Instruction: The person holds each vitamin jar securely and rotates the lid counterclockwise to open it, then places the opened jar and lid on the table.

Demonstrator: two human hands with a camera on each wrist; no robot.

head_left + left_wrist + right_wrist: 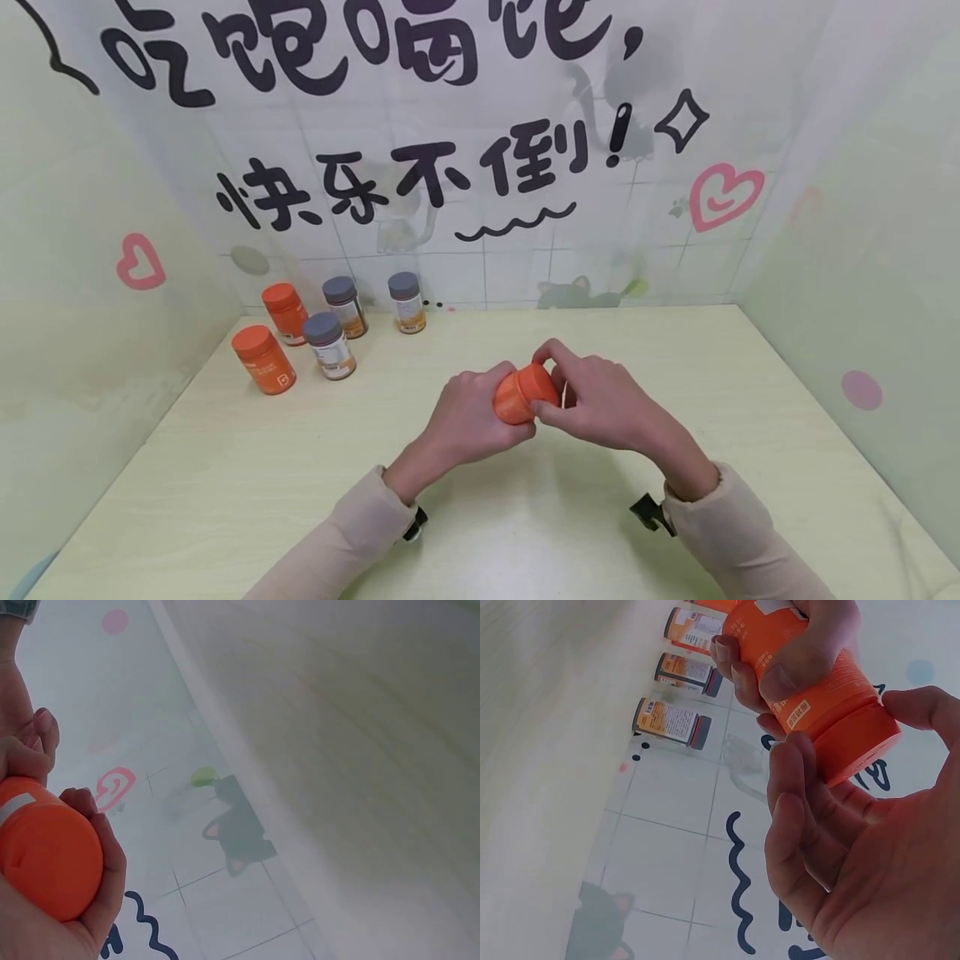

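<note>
An orange plastic bottle with a redder screw lid is held tilted above the table, its lid toward the right. My left hand wraps round the bottle's body, and in the left wrist view its rounded orange base faces the camera. My right hand has thumb and fingers round the lid. In the right wrist view the lid sits on the bottle between the right thumb and fingers, while the left thumb presses across the printed label.
At the table's back left stand two orange bottles and three brown bottles with grey lids. A lettered white sheet hangs behind the table, with pale walls at both sides. Black clips show at both cuffs.
</note>
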